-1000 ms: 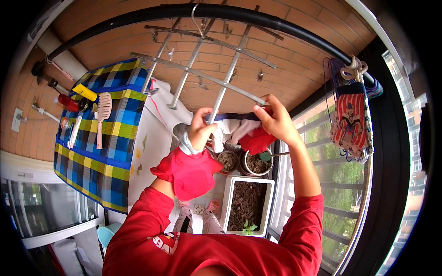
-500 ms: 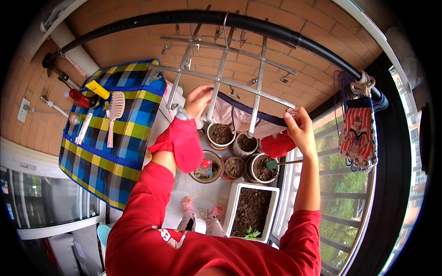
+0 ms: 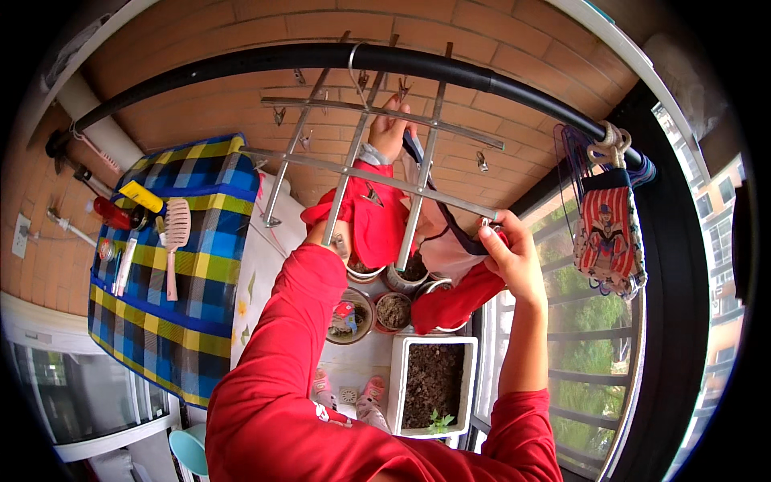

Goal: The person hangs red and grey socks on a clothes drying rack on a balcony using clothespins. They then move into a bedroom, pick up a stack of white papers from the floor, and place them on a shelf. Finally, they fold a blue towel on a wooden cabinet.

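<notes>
A metal-barred hanging rack with small clips hangs from a black rail. My right hand is closed at its right front corner, thumb and fingers pinching a metal clip by the end of a garment's dark waistband. That garment, a pair of pale pink underpants edged in navy, hangs below the rack. Reaching under the bars, my left hand is closed by the other end of the waistband and seems to grip it. Loose red cloth hangs around my left forearm; more red cloth hangs below my right hand.
At left, a plaid-covered surface carries a pink hairbrush, a yellow tube and a red bottle. Soil-filled pots and a white planter stand below. A patterned bag hangs at right beside barred windows.
My left hand has moved up and away under the rack, taking its end of the underpants along. My right hand has shifted slightly down. The rack appears further left.
</notes>
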Motion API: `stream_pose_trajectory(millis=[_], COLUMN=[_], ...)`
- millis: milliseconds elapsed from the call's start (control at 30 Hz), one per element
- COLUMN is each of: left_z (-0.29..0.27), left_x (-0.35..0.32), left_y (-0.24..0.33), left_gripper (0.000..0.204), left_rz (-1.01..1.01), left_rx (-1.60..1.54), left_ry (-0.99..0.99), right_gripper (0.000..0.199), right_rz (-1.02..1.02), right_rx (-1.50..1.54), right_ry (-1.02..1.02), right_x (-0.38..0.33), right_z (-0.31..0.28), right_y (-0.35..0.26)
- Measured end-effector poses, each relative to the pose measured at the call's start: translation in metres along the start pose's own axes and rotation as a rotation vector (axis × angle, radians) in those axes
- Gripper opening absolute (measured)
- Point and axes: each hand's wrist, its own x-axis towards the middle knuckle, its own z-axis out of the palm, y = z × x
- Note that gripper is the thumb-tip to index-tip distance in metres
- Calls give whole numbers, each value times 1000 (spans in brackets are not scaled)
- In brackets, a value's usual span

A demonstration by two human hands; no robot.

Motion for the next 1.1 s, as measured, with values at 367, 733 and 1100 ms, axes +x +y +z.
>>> stream_pose_trajectory(millis=[367,733,1100], left_z=[-10,-57,-76], left_x=[-6,-59,-51], left_y=[31,66,60], left_gripper=[27,18,23], left_rz=[-133,-297,-264], left_rx=[56,227,378], left_ry=[83,28,23], right_gripper=[24,19,26], right_rz=[-175,-182,-189], right_rx=[-115,-96,-93], right_ry=[423,-110,-349], right_x=[4,13,-2], right_z=[-26,107,168], right_y=[20,116,83])
